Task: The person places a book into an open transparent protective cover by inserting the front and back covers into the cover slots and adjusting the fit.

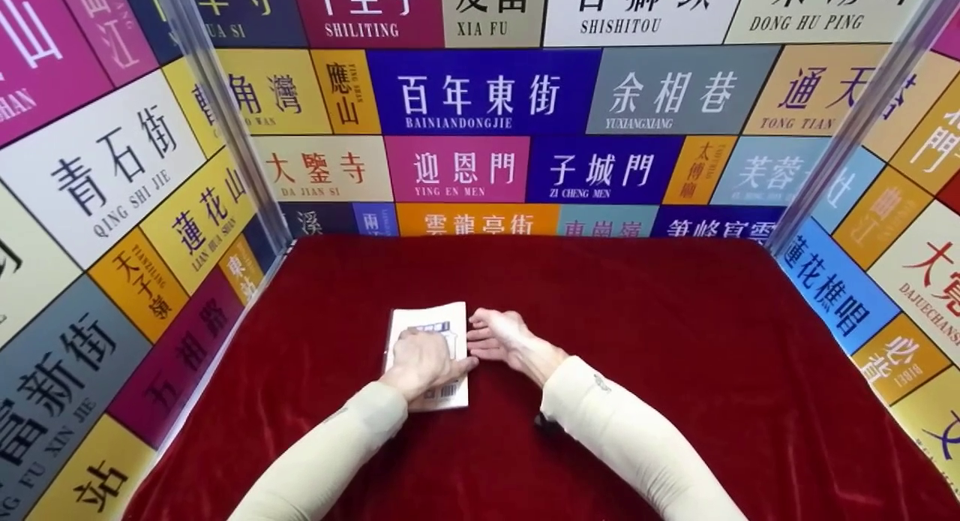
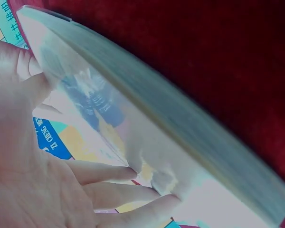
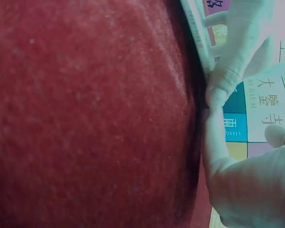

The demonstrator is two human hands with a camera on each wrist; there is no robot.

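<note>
A book (image 1: 459,389) with a pale cover, blue print and a barcode lies on the red cloth. My left hand (image 1: 424,363) rests on its cover, fingers fairly straight; part of the cover is hidden under it. Fingertips touch the glossy cover of the book (image 2: 118,118) in the left wrist view, where the thick page edge also shows. Just past the book's right edge is my right hand (image 1: 506,337), its fingers extended toward that edge. In the right wrist view the right hand (image 3: 251,185) is close to the left thumb and holds nothing.
Red velvet cloth (image 1: 637,341) covers the table. Panels with large printed characters (image 1: 480,93) stand behind and on both sides. Clear upright posts (image 1: 232,115) mark the back corners. A small dark object (image 1: 541,420) shows beneath the right sleeve.
</note>
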